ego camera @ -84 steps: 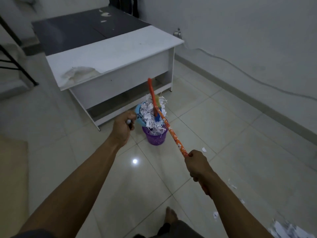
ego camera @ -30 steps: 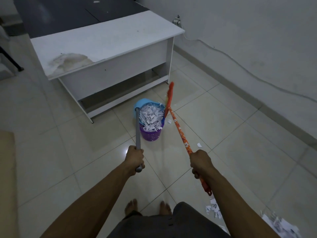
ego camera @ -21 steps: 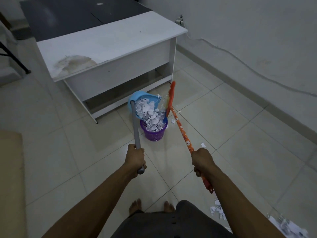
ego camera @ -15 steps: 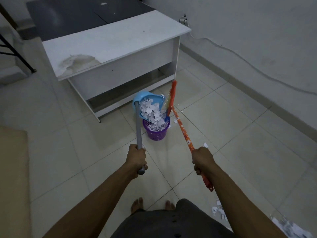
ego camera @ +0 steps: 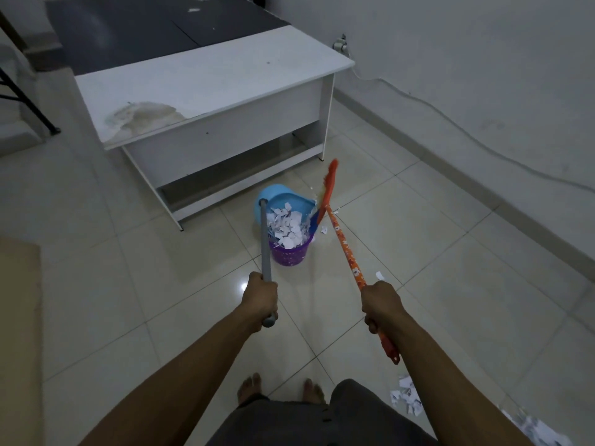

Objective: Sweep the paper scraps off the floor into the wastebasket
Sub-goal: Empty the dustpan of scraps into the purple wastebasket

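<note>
Left hand [ego camera: 260, 299] wrapped in a full fist around the grey dustpan handle [ego camera: 266, 249], near its lower end. Blue dustpan [ego camera: 277, 197] tipped over the purple wastebasket [ego camera: 288, 254], white paper scraps [ego camera: 287, 228] heaped between pan and rim, filling the basket to the top. Right hand [ego camera: 381, 304] clenched around the orange patterned broom handle [ego camera: 346, 249], red end cap poking out below the fist. Broom head [ego camera: 328, 185] raised on edge beside the dustpan's right side, just above the basket rim (touching or not, cannot tell). More loose scraps on the tiled floor [ego camera: 450, 284]: a few just right of the basket, one near the right hand, a scattered cluster at lower right by the person's leg. White desk [ego camera: 209, 88] standing just behind the wastebasket. Bare feet visible at bottom centre.
</note>
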